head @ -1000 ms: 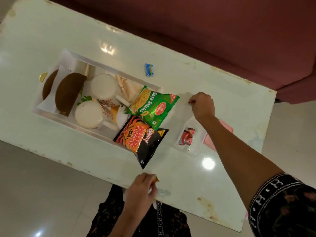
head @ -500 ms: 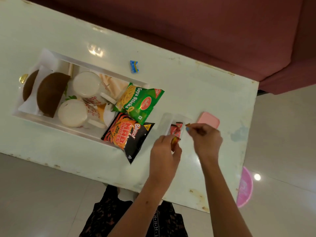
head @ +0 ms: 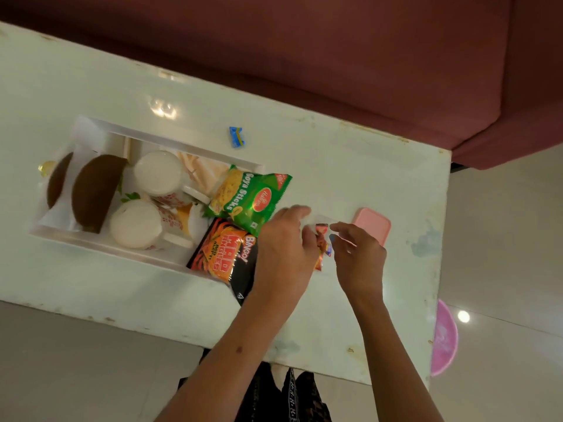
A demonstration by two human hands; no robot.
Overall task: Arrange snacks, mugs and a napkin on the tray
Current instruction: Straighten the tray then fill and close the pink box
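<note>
Head camera, looking down on a pale table (head: 350, 166): both hands meet over a small clear container (head: 324, 222) that lies on the tabletop right of the tray. The left hand (head: 285, 248) is curled, its fingertips at the container's left edge; the right hand (head: 358, 257) pinches in from the other side with thumb and forefinger. Between them sit small red and orange wrapped candies (head: 322, 242), and both hands appear closed on these wrappers, though blur keeps me from telling exactly which finger touches which piece. A pink lid (head: 373, 228) lies flat just right of the container, partly behind the right hand.

The white tray (head: 100, 240) stands on the left part of the table. It holds two white mugs (head: 158, 175) with patterned sides, one behind the other, two dark brown rounded pieces (head: 91, 190) resting on white paper at the left end, and a folded peach napkin (head: 202, 166) against the far wall. A green Soya Sticks packet (head: 249, 199) leans over the tray's right end, and a black and orange Bingo Mad Angles packet (head: 222, 254) hangs over its near right corner; the left hand and wrist cover that packet's right edge.

A small blue wrapped sweet (head: 236, 137) lies alone on the table beyond the tray, well apart from the hands. A maroon sofa (head: 335, 56) fills the far side, and a pink plastic bowl (head: 444, 339) sits on the floor past the table's right edge.
</note>
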